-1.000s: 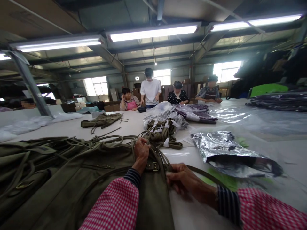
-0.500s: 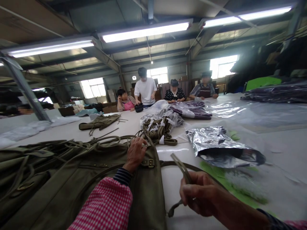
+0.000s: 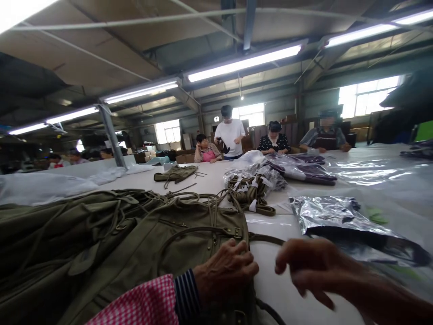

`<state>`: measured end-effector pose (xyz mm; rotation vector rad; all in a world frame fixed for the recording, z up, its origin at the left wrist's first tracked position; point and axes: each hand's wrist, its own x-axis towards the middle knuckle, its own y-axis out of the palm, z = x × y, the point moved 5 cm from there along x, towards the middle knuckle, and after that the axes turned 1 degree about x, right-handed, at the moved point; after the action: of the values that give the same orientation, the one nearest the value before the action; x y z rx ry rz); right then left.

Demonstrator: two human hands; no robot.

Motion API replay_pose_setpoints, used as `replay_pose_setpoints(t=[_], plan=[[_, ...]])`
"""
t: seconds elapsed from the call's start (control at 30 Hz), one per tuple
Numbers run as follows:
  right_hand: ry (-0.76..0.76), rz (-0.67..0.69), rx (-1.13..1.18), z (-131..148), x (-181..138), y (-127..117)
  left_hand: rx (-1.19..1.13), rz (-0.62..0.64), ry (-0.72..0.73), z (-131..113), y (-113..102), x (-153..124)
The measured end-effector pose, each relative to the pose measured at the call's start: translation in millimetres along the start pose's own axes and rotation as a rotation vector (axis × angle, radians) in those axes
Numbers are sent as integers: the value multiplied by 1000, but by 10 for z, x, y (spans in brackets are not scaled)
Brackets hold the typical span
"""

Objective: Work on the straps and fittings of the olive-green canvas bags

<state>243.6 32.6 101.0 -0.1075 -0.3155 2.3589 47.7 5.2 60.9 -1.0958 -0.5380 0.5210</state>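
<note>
A large olive-green canvas bag (image 3: 135,243) with straps and brass buckles lies flat across the white table (image 3: 274,293) in front of me. My left hand (image 3: 225,271) rests at the bag's near right edge, fingers curled over the fabric. My right hand (image 3: 311,266) hovers just above the table to the right of the bag, blurred, fingers apart and holding nothing. A thin olive strap (image 3: 267,238) loops out from the bag's buckle between the two hands.
A bundle of olive straps (image 3: 250,196) and a crinkled silver plastic bag (image 3: 331,214) lie beyond my hands. Farther off are purple items in plastic (image 3: 301,164) and a small olive bag (image 3: 176,172). Several people (image 3: 230,135) work at the far end.
My right hand has let go of the strap it held up and now hangs open. My left hand has slid back from the buckle to the bag's near edge. The view has shifted left.
</note>
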Motion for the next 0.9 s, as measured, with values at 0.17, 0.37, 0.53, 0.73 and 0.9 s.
replay_pose_setpoints(t=[0.17,0.37,0.53,0.73,0.9], plan=[[-158,-243,44,-260,890,213,-100,-26,-21,202,-83,-126],[-487,-151,-682,-715,1289,685,-301,116,-15,220,-260,-22],[-429,-114,-1013,-787,1236,749,-48,163,-78,311,-184,-73],[-452,-196,-1058,-704,1216,736,56,193,-395,807,20,-782],[-429,-111,-1082,-666,1300,726,93,-23,-347,749,177,-975]])
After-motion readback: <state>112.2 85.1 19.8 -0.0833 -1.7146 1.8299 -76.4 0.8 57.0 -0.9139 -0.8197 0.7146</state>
